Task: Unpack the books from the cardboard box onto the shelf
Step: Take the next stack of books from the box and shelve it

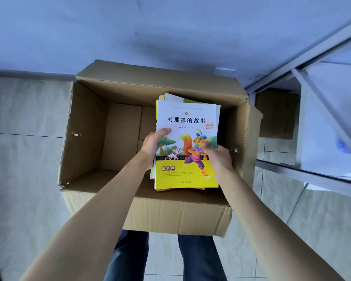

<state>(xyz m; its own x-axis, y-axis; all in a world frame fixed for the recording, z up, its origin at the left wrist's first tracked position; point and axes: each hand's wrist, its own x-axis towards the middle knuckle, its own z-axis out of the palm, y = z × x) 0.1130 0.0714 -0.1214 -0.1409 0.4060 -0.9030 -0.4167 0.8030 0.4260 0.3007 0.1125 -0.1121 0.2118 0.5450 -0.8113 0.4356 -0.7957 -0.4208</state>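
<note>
An open cardboard box [85, 126] stands on the tiled floor in front of me. Over its right half I hold a stack of books [187, 118]; the top one has a white and yellow cover with a cartoon fox. My left hand [153, 146] grips the stack's left edge, thumb on the cover. My right hand [219, 159] grips the right edge lower down. The left half of the box shows only its bare bottom. A white metal shelf [312, 173] stands to the right of the box.
A grey-blue wall [130, 27] rises just behind the box. A brown cardboard piece [276, 112] lies under the shelf's frame. My legs in dark jeans [128, 258] are below the box's near side. Pale floor tiles [24, 110] spread to the left.
</note>
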